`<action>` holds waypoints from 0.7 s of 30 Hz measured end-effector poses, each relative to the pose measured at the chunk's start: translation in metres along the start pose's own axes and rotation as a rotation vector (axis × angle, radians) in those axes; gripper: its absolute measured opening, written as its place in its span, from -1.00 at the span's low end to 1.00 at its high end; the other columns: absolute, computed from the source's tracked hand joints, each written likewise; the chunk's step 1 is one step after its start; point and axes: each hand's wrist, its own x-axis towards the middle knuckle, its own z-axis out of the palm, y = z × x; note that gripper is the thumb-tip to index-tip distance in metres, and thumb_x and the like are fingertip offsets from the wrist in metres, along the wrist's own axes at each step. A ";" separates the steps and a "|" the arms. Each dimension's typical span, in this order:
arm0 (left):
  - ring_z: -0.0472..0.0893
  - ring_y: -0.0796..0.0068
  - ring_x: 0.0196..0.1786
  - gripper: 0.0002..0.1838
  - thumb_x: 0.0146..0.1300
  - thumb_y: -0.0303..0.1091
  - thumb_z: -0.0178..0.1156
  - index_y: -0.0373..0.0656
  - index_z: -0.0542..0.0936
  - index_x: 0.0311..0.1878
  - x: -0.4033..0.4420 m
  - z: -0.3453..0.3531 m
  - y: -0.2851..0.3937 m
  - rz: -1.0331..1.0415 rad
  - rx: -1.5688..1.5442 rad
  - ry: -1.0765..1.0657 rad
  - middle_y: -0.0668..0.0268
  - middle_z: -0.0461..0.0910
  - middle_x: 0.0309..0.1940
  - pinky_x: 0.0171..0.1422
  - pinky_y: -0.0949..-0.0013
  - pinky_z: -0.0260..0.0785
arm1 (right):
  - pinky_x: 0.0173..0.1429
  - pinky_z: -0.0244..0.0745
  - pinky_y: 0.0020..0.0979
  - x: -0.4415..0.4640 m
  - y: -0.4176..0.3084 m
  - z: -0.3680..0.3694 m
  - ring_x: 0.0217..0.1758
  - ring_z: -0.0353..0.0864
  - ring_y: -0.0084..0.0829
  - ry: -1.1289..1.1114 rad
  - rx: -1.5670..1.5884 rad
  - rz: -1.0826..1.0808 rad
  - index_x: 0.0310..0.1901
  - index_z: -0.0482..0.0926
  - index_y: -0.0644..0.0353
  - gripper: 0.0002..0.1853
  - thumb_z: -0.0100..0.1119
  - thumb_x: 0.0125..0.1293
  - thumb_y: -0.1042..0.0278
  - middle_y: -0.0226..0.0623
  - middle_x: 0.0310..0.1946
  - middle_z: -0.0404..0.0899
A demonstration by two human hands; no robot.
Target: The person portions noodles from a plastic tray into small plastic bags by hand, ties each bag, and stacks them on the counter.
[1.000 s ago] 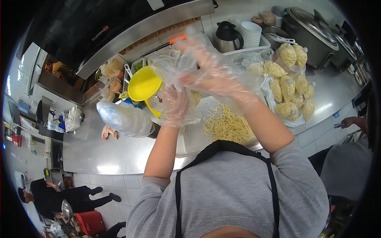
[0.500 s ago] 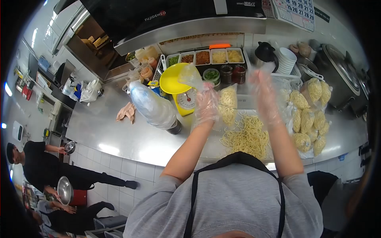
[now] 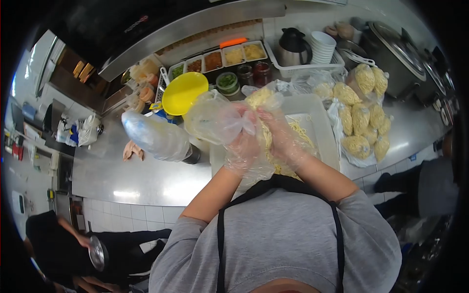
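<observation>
Left hand [image 3: 243, 146] closed on clear bag [image 3: 209, 116]; right hand [image 3: 284, 139] alongside, grip partly hidden, cannot tell. Noodle bundle [image 3: 262, 98] between them, over tray [image 3: 326, 128]. Done: filled bags [image 3: 360, 117] piled right. Remaining: loose noodles [image 3: 285, 169] in tray, unbagged

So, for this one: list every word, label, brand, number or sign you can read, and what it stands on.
None can be read with certainty.
Red lettering on the black appliance at the top: too blurred to read.
Yellow-and-blue packet near the yellow bowl: any print is too small to read.
</observation>
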 end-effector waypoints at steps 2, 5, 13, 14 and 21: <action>0.38 0.46 -0.29 -0.82 0.22 -0.31 0.06 -0.24 0.43 -0.27 0.003 0.007 0.003 0.194 0.114 0.037 0.27 0.41 -0.35 -0.20 0.43 0.25 | 0.18 0.23 -0.36 -0.001 -0.006 0.001 0.17 0.25 -0.40 0.031 -0.072 -0.033 0.28 0.01 0.11 -0.31 0.13 0.18 0.22 -0.25 0.09 0.29; 0.41 0.44 -0.31 -0.86 0.20 -0.35 0.07 -0.23 0.45 -0.27 0.010 0.008 -0.013 0.183 0.330 -0.132 0.27 0.44 -0.37 -0.21 0.41 0.26 | 0.20 0.22 -0.36 0.008 -0.006 -0.008 0.14 0.31 -0.36 -0.022 0.017 -0.178 0.28 -0.01 0.20 -0.26 0.17 0.15 0.23 -0.18 0.08 0.32; 0.46 0.39 -0.10 -0.73 0.16 -0.41 0.04 -0.28 0.43 -0.07 0.060 0.010 -0.036 -0.008 0.108 -0.468 0.24 0.49 -0.18 0.01 0.41 0.28 | 0.30 0.09 -0.27 0.046 -0.050 -0.027 0.27 0.18 -0.24 -0.082 -1.090 -0.974 0.24 0.10 0.26 -0.31 0.14 0.16 0.16 -0.13 0.13 0.31; 0.46 0.39 -0.10 -0.73 0.16 -0.41 0.04 -0.28 0.43 -0.07 0.062 0.010 -0.043 -0.013 0.105 -0.473 0.24 0.49 -0.18 0.01 0.41 0.28 | 0.30 0.09 -0.27 0.047 -0.053 -0.028 0.27 0.18 -0.24 -0.076 -1.092 -0.969 0.24 0.10 0.26 -0.31 0.14 0.16 0.16 -0.13 0.13 0.31; 0.42 0.09 -0.11 -0.69 0.03 -0.46 0.10 -0.24 0.43 -0.09 0.073 0.001 -0.036 0.424 0.486 -0.748 0.09 0.44 -0.16 0.06 0.19 0.20 | 0.22 0.16 -0.32 0.038 -0.062 -0.036 0.12 0.33 -0.38 -0.016 -1.104 -0.707 -0.16 0.50 0.15 -0.73 0.00 0.27 0.14 -0.36 -0.13 0.48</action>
